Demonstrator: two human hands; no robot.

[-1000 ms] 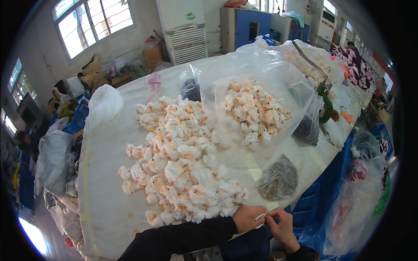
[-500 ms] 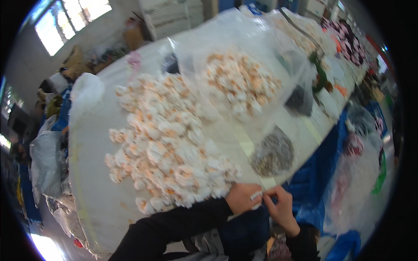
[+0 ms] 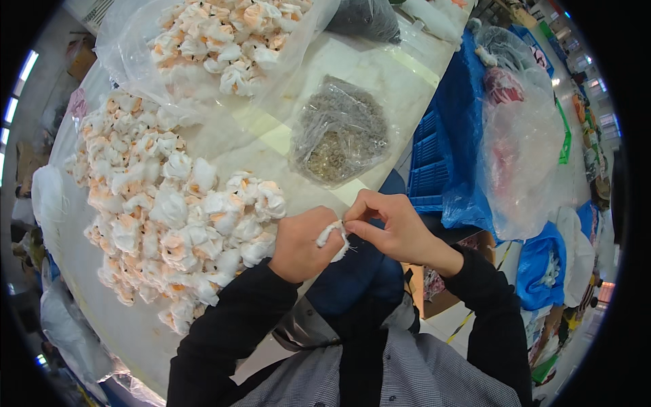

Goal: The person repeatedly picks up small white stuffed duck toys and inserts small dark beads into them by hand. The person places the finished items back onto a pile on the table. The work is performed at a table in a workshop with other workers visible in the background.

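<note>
My left hand [image 3: 304, 244] is closed around a small white plush piece [image 3: 331, 235], which shows between the fingers with loose threads hanging off it. My right hand [image 3: 397, 227] meets it from the right, thumb and forefinger pinched together at the piece's edge. Whatever lies in that pinch is too small to make out. To the left spreads a large heap of white and peach plush pieces [image 3: 169, 207], much like the held one. Just beyond my hands lies a clear plastic bag [image 3: 342, 129] of small brownish parts.
A large clear bag [image 3: 227, 51] of similar pieces lies on the pale table [image 3: 224, 146] beyond the heap, near a dark bag [image 3: 363, 19]. Right of the table edge stand a blue crate [image 3: 427, 159] and a clear bag with pink contents [image 3: 515, 136]. An open cardboard box [image 3: 437, 292] sits below.
My view has tipped down, so my hands appear higher in it and the far room has dropped out. Both hands stay together at the white plush piece.
</note>
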